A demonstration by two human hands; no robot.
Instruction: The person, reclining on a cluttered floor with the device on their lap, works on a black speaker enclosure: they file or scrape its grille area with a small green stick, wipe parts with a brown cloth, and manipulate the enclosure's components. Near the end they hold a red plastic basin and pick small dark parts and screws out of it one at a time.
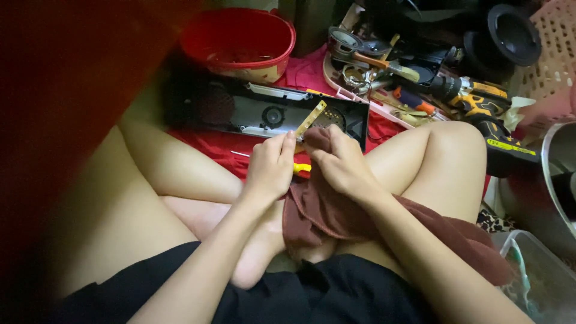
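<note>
Brown cloth (318,210) on lap; right hand (342,162) pinches cloth over strip (311,119) end; left hand (270,168) grips strip, screwdriver (302,168) mostly hidden.

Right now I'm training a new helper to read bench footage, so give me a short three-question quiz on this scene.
1. True or false: the left hand and right hand both grip the narrow yellowish strip.
2. The brown cloth lies: A) in the red bowl; B) under the right hand, over the lap; C) on the cordless drill.
3. What flat, dark thing lies on the red fabric just beyond the hands?

Key: 1 true; 2 B; 3 a long black panel with round openings.
</note>
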